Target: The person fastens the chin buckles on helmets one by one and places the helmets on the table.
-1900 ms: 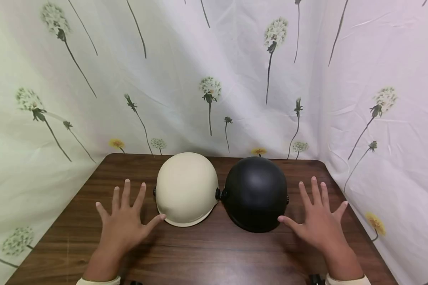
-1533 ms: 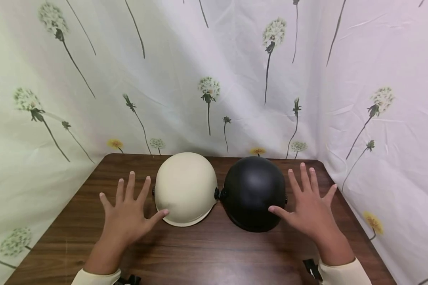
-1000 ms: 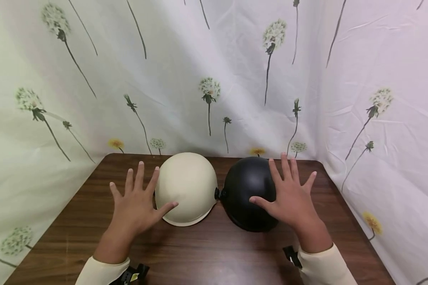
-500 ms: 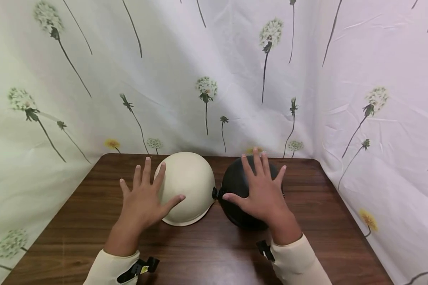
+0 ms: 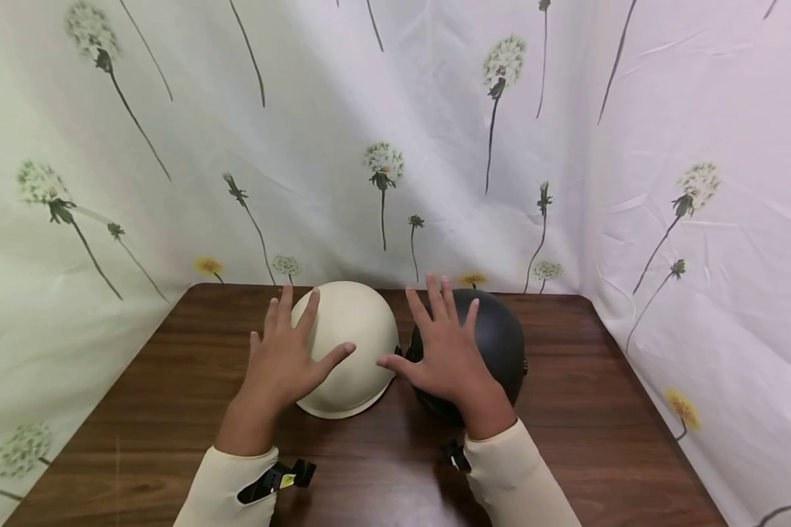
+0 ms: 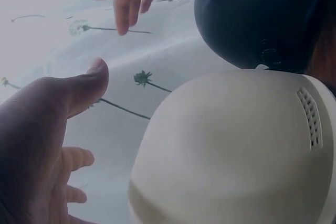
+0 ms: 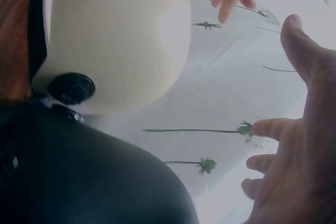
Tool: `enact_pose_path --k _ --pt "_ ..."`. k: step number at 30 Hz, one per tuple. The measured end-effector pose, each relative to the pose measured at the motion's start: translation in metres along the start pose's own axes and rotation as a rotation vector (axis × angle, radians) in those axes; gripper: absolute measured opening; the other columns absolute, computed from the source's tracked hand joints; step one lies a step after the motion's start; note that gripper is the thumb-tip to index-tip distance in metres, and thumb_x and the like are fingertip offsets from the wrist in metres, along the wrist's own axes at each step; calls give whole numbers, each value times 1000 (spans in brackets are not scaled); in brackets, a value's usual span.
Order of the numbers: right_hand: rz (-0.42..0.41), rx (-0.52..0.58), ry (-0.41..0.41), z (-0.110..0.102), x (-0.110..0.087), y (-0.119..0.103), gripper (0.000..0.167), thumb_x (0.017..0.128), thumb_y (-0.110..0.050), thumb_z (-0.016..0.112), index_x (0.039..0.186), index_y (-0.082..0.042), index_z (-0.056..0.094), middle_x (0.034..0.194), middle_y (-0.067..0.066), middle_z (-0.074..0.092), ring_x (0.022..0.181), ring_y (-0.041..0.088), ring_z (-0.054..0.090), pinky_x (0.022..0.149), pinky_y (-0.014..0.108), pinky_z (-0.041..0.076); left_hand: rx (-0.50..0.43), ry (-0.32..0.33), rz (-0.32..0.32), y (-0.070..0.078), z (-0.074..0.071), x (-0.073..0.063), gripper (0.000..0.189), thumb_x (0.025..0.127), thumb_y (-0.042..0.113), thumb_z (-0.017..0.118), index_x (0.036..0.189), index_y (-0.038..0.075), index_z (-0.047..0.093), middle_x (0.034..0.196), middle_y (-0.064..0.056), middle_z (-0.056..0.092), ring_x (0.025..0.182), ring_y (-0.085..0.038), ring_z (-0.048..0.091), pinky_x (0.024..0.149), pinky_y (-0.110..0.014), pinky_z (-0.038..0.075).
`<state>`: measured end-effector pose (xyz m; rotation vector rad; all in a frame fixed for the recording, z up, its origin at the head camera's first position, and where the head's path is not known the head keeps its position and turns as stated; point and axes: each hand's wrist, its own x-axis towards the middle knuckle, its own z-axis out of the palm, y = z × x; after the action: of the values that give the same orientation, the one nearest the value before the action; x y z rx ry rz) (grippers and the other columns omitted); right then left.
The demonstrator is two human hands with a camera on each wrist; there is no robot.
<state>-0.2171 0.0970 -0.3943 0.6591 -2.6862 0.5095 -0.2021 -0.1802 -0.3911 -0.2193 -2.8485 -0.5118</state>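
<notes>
Your left hand (image 5: 282,366) and right hand (image 5: 451,360) hover, spread, over the cream helmet (image 5: 359,329) and black helmet (image 5: 503,340) — both dome-up (steadier, presumably).

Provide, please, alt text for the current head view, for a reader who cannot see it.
Spread wide, a person's left hand and right hand hover, holding nothing, over a cream helmet and a black helmet that sit side by side on a brown wooden table. Flower-printed white cloth hangs behind.
</notes>
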Motion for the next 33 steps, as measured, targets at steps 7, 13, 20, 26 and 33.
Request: enact_pose_path --k 7,13,20,26,33 --pt "-82 131 -28 18 10 -8 108 90 -83 56 170 -23 18 178 8 -7 163 30 -12 119 77 -1 -45 -42 -4 -6 9 2 106 94 79 54 171 18 14 175 -21 -9 157 -55 6 98 -85 37" --pt "-61 157 -45 34 11 -16 111 89 -79 61 171 -20 15 178 8 -5 163 29 -6 123 71 9 -78 -54 -16 -9 12 3 105 94 78 55 171 20 14 175 -17 -13 158 -55 4 91 -86 40" --pt "-34 194 -60 46 10 -23 114 88 -74 69 171 -20 10 177 3 -8 164 27 0 121 58 33 -85 -45 -19 -9 15 4 104 94 77 56 170 18 18 175 -20 -8 156 -57 8 90 -87 38" --pt "-20 285 -81 50 9 -28 115 88 -68 74 171 -20 11 177 -2 -10 163 23 5 112 52 46 -90 -38 -14 -12 21 4 104 93 77 58 170 18 20 175 -21 -5 155 -59 11 91 -87 39" --pt "28 354 -135 62 8 -32 120 87 -66 76 171 -18 5 177 6 -13 163 31 6 113 53 45 -103 -28 0 -12 27 5 107 93 71 64 169 11 20 173 -29 -1 151 -64 15 98 -81 41"
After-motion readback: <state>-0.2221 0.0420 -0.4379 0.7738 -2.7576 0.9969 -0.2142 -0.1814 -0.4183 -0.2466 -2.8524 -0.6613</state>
